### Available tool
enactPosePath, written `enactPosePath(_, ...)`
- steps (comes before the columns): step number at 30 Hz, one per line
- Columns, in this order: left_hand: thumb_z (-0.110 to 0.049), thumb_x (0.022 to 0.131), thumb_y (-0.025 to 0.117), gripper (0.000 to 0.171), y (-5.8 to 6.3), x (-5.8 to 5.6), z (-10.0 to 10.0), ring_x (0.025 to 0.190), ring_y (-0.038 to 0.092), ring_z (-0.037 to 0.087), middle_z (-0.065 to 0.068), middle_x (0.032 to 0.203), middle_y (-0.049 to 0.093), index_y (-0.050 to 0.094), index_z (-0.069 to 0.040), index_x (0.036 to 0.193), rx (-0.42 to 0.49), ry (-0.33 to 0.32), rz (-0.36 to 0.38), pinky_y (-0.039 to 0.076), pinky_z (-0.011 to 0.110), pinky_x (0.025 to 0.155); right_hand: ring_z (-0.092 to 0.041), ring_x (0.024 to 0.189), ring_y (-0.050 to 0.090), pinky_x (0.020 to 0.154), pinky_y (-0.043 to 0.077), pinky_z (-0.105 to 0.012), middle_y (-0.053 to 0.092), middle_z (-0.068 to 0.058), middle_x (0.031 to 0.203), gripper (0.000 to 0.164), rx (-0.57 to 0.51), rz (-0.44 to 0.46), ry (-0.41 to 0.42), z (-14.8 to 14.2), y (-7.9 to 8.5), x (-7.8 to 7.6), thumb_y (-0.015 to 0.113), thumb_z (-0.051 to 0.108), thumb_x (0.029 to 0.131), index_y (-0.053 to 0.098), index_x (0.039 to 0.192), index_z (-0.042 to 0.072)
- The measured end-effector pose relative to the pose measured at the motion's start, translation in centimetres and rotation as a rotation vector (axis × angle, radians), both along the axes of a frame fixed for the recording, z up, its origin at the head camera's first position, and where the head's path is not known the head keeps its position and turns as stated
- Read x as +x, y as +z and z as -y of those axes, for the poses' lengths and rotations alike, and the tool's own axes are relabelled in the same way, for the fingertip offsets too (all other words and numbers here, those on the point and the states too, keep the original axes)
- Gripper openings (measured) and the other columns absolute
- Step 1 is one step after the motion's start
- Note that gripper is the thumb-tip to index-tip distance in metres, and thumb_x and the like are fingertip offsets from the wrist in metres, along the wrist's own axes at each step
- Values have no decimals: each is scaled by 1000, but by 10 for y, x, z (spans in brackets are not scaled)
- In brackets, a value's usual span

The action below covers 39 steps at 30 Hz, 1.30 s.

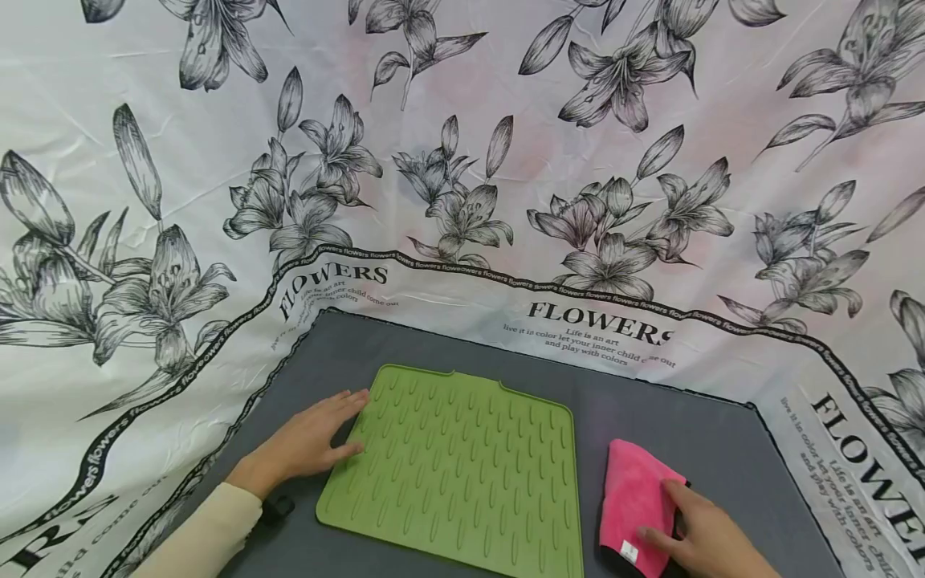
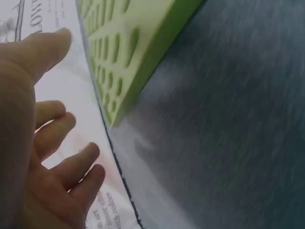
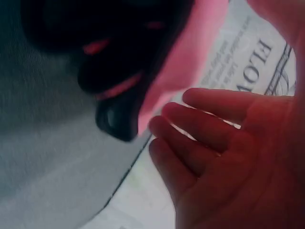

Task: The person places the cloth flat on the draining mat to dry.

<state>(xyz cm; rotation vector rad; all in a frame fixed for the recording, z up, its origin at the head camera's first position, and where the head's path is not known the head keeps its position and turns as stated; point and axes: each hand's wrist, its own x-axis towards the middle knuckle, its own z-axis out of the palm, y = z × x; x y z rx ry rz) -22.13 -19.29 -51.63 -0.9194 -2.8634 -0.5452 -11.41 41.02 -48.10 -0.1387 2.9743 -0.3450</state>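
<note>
A green ribbed silicone mat (image 1: pixel 451 466) lies flat on the grey tabletop. My left hand (image 1: pixel 311 437) is at its left edge, fingers loosely extended and fingertips right at the rim. In the left wrist view those fingers (image 2: pixel 83 164) are spread, with nothing between them, beside the mat (image 2: pixel 116 52). To the right of the mat is a folded pink cloth (image 1: pixel 636 498) with black edging and a small white label. My right hand (image 1: pixel 711 534) reaches to the cloth's right side, thumb and forefinger over it. The right wrist view shows the fingers (image 3: pixel 200 138) nearly straight beside the folded layers.
The grey tabletop (image 1: pixel 607 401) shows around the mat and cloth. White fabric (image 1: pixel 448 305) printed with black flowers and lettering rises behind it and along both sides. A small black object (image 1: pixel 275 510) is under the left wrist.
</note>
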Motion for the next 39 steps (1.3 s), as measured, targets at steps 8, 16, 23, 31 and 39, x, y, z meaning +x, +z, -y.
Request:
enactPosePath(8,-38,94,70,75,-11,6,-9,148,33,39,8,160,39,37,-12,156,-11,-40,193,39,62,108,-35,100,66,84,55,-55,67,-22,118,93,15,35,-53,11,-21,-4,83,52,76,52,133,-14)
enactPosePath(16,-37,95,68,72,-18,7,-10,148,32,39,7,160,39,38,-12,155,-10,-38,217,38,61,109,-18,65,58,60,49,-42,63,1,73,28,39,-159,-79,22,-27,2,83,25,75,69,95,12)
enactPosePath(23,-36,96,68,73,-17,7,-9,149,30,39,8,160,38,37,-11,156,-9,-40,243,37,62,110,-18,54,43,53,36,-35,47,3,57,16,56,-162,-149,27,-29,3,76,22,76,62,78,16)
enactPosePath(31,-38,95,69,74,-16,7,-9,150,28,39,9,161,36,36,-12,156,-11,-34,256,37,64,109,-19,54,45,51,38,-39,49,1,57,16,64,-192,-138,21,-20,4,77,25,78,66,83,14)
enactPosePath(39,-38,96,68,74,-18,6,-7,150,27,38,7,162,35,36,-12,157,-11,-37,264,36,62,111,-15,52,33,50,29,-33,33,3,54,22,91,-316,-59,27,11,-2,75,14,76,54,69,16)
